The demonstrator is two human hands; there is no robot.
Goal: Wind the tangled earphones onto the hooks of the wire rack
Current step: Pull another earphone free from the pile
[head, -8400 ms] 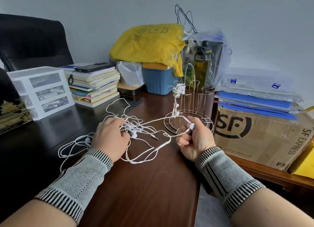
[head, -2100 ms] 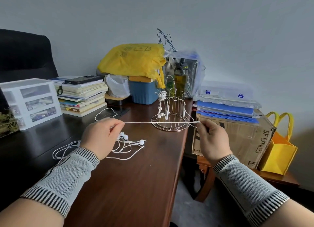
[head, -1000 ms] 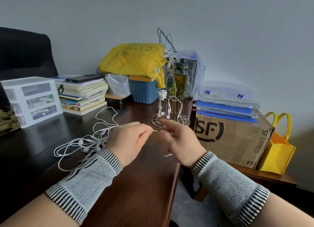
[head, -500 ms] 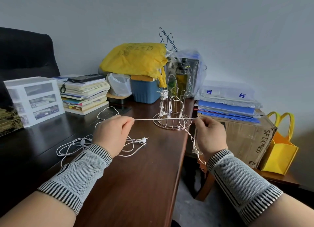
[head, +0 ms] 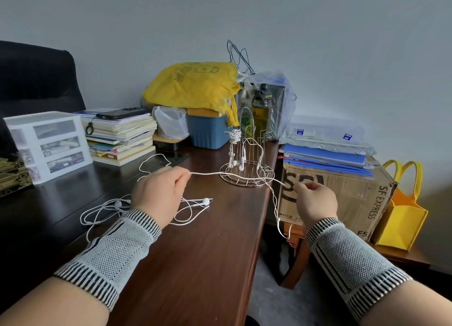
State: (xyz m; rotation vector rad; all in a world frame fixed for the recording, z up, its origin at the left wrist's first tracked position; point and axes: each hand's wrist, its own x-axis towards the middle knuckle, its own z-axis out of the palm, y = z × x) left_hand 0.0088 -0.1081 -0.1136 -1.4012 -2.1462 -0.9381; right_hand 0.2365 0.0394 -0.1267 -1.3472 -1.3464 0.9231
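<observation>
- The left hand, left of centre in the frame, pinches a white earphone cord in its grip.
- The right hand, at centre right, pinches the same cord, which runs nearly taut between the two; its slack hangs past the tabletop edge.
- More tangled earphones lie beneath the left hand.
- The wire rack stands behind, centre frame, one hook already wound.
</observation>
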